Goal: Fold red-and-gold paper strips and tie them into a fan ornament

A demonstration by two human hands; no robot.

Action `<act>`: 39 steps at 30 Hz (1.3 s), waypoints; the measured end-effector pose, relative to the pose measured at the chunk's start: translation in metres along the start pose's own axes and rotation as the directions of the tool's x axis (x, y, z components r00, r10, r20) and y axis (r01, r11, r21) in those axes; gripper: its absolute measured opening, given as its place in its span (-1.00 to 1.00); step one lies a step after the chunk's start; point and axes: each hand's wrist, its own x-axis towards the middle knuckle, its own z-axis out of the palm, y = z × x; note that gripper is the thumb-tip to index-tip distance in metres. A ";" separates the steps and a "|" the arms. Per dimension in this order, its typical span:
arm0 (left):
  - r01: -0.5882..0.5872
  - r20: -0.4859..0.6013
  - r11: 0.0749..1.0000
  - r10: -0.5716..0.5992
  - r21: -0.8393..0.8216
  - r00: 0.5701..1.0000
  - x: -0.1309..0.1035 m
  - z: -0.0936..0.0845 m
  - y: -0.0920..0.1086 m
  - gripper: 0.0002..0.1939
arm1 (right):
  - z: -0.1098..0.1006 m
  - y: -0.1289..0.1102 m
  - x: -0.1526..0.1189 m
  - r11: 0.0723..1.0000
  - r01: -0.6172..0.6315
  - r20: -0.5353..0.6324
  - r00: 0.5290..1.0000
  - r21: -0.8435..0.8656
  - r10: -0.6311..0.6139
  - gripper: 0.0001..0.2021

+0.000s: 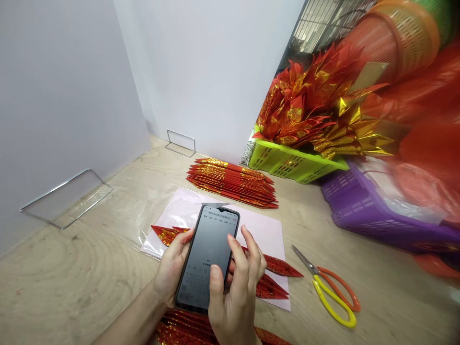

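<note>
With the phone (203, 254) as the dial's centre, a wire bracket (53, 190) stands between nine and ten, against a pale panel (64, 105), perhaps bracing it. The left hand (176, 263) is wrapped around the phone's left edge, fingers hidden behind, likely to keep the screen facing the person. The phone is above a pale sheet (269, 227) and folded red pieces. Near one o'clock, a red-and-gold stack (232, 183) lies aligned, presumably to stay tidy. The right hand (235, 290) is loosely spread at the phone's right side, leaving the digits free; whether it touches, I cannot tell. Between one and two, a green basket (294, 159) gathers bulky foil pieces (309, 105); just past three, scissors (317, 275) lie within reach, handles toward four.
</note>
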 end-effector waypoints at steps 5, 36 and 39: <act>-0.020 -0.032 1.000 0.020 0.001 0.999 0.001 -0.001 0.000 -0.57 | -0.001 -0.001 0.003 0.999 0.032 0.001 1.000 -0.027 -0.032 -0.57; -0.002 -0.031 0.995 -0.001 -0.096 1.000 0.002 0.003 0.000 -0.55 | -0.002 -0.002 0.006 0.993 0.105 0.008 0.994 -0.062 -0.105 -0.61; 0.028 0.027 0.993 -0.025 -0.114 0.999 0.001 0.003 0.001 -0.54 | -0.002 -0.002 0.006 0.993 0.101 0.011 0.995 -0.064 -0.101 -0.61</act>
